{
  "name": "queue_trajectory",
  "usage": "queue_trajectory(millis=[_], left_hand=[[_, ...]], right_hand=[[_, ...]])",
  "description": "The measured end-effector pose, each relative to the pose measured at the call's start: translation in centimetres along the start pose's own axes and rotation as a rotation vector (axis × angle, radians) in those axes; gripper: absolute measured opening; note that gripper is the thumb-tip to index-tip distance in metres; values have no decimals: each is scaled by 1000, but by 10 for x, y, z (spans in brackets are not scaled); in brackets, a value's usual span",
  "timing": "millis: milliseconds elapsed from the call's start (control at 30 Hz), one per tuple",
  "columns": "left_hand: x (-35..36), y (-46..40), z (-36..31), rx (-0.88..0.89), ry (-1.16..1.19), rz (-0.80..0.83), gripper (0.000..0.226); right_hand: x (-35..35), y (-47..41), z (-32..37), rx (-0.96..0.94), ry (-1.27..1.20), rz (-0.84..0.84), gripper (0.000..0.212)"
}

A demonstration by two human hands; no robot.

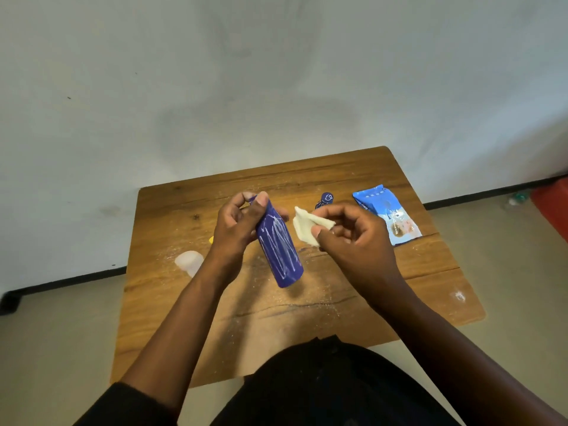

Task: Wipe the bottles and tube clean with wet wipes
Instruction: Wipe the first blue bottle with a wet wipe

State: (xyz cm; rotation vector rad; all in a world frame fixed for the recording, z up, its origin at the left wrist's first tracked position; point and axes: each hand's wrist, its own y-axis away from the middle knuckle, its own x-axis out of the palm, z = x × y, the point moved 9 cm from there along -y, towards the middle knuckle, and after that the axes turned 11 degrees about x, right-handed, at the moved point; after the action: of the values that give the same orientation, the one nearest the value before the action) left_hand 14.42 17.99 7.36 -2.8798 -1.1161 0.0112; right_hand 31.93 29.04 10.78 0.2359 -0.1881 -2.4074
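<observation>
Blue bottle [278, 250], white-streaked: left hand [238, 224] grips | wipe [307, 226]: right hand [350, 238] pinches

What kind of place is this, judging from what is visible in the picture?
Probably a plain room in a home or a simple recording space, not a workshop. A small wooden table stands against a bare pale wall with a dark skirting board, on a beige floor.
</observation>
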Motion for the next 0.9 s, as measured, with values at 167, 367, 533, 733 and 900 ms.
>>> queue_trajectory(millis=[167,367,533,733,900], left_hand=[[6,16,-19,21,61,-86,50],[-9,32,-31,22,213,-262,45],[-30,41,-38,30,208,-340,39],[-17,61,-32,-20,261,-307,42],[-26,62,-40,-15,253,-329,46]], right_hand=[[30,11,43,-259,165,-6,21],[67,39,52,-513,404,4,32],[85,58,38,-580,445,119,28],[85,58,53,-609,407,-2,20],[93,53,65,-615,355,-15,21]])
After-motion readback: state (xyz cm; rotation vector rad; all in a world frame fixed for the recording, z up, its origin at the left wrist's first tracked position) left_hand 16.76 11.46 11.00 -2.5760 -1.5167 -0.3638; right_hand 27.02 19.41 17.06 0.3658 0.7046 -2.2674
